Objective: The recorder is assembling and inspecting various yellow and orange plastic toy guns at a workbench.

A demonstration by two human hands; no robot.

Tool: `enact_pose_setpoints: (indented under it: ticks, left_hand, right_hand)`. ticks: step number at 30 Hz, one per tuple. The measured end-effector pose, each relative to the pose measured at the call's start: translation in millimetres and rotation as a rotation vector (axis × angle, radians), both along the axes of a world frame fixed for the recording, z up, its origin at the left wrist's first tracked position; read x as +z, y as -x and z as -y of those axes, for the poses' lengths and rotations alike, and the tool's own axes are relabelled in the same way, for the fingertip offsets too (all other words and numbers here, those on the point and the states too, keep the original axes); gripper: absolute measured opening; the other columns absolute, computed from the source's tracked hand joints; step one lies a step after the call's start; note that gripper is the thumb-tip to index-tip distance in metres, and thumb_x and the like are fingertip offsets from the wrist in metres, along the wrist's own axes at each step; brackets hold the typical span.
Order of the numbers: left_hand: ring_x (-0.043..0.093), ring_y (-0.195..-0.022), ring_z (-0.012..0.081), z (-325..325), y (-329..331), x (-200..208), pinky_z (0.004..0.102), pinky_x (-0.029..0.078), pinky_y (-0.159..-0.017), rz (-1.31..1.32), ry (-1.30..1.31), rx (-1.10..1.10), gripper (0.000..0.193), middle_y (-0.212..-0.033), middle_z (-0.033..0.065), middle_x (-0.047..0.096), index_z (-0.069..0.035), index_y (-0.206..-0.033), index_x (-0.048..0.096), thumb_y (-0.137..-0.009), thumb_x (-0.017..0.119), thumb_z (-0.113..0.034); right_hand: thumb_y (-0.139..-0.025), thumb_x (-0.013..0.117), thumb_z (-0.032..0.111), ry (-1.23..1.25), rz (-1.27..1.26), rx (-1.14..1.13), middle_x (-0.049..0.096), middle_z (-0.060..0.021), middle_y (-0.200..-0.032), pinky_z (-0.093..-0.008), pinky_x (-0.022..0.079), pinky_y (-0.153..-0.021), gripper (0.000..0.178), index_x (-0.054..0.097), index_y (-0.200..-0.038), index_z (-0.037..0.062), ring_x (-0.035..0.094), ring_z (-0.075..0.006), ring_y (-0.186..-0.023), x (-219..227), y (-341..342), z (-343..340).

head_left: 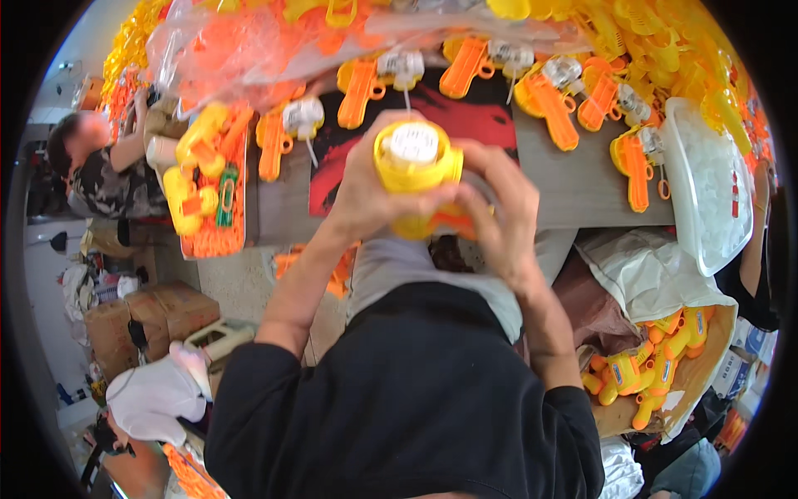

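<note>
In front of my chest, over the near table edge, I hold a yellow toy gun (399, 176) with its round end turned up. A white disc (414, 143) with dark marks fills that end. My left hand (363, 185) wraps around its left side, and the thumb lies across the near side. My right hand (501, 200) grips the right side, with fingers bent against the yellow body. Some orange shows below, between the hands. Beyond them, several orange-handled toy gun halves (362, 93) with clear round parts lie in a curved row on the table.
A red and black mat (490, 116) lies on the grey table (582, 195). At left stands a box of orange parts (218, 241) with yellow toy guns on top. A white tub (706, 191) holds clear parts. A sack (706, 366) of toy guns stands lower right. Another person (112, 170) sits left.
</note>
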State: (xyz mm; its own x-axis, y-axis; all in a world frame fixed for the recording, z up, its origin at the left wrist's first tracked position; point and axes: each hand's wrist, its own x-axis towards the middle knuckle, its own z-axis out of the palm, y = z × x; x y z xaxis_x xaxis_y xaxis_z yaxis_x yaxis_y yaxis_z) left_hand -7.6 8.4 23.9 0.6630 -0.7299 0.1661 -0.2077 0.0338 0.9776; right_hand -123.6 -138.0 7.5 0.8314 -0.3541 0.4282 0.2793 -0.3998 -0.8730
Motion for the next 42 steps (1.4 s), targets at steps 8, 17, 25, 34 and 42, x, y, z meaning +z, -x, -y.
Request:
enact_pose_setpoints:
  ticks: [8, 17, 25, 34, 42]
  left_hand:
    - [0.063, -0.115, 0.0178, -15.6, -21.7, -22.6, 0.0351, 0.052, -0.101, -0.167, 0.091, -0.031, 0.08, -0.126, 0.0092, 0.064, 0.001, -0.135, 0.05, -0.067, 0.091, -0.003]
    - [0.061, -0.121, 0.0283, -7.9, -35.6, -56.0, 0.0421, 0.053, -0.102, -0.157, 0.229, -0.049, 0.08, -0.132, 0.016, 0.06, 0.003, -0.14, 0.046, -0.071, 0.087, -0.002]
    - [0.063, -0.118, 0.0267, -9.0, -25.8, -59.8, 0.0403, 0.056, -0.098, -0.069, 0.135, -0.017, 0.077, -0.129, 0.0167, 0.061, 0.001, -0.134, 0.048, -0.069, 0.089, -0.002]
    - [0.066, -0.107, 0.0205, -11.8, -31.3, -75.2, 0.0351, 0.056, -0.094, -0.196, 0.121, -0.039, 0.085, -0.121, 0.0112, 0.062, -0.007, -0.136, 0.036, -0.071, 0.09, -0.005]
    - [0.065, -0.11, 0.0279, -2.2, -18.3, -77.8, 0.0418, 0.059, -0.092, -0.216, 0.297, 0.017, 0.091, -0.127, 0.018, 0.056, -0.009, -0.137, 0.026, -0.071, 0.088, -0.003]
  right_hand:
    - [-0.081, 0.075, 0.003, -0.212, 0.009, 0.039, 0.057, -0.0188, -0.137, -0.0387, 0.043, -0.106, 0.058, 0.053, -0.135, -0.0009, 0.058, -0.0328, -0.122, -10.3, 6.0, 8.8]
    - [-0.097, 0.065, 0.009, -0.556, -0.207, 0.168, 0.057, -0.0092, -0.137, -0.0267, 0.045, -0.1, 0.056, 0.043, -0.148, -0.0001, 0.056, -0.0137, -0.12, -42.0, 29.3, 3.7]
    - [-0.096, 0.063, 0.003, -0.534, -0.123, 0.131, 0.056, -0.0117, -0.14, -0.0284, 0.045, -0.103, 0.056, 0.042, -0.148, -0.0008, 0.056, -0.0164, -0.123, -43.6, 30.5, -9.9]
    - [-0.094, 0.065, 0.011, -0.384, -0.136, 0.234, 0.059, -0.0139, -0.137, -0.0307, 0.042, -0.107, 0.051, 0.051, -0.141, -0.0035, 0.056, -0.0182, -0.124, -42.5, 26.2, 11.6]
    - [-0.093, 0.066, 0.016, -0.533, -0.09, 0.284, 0.058, -0.016, -0.138, -0.0336, 0.043, -0.107, 0.049, 0.055, -0.137, -0.0047, 0.057, -0.0216, -0.122, -35.4, 21.7, -0.9]
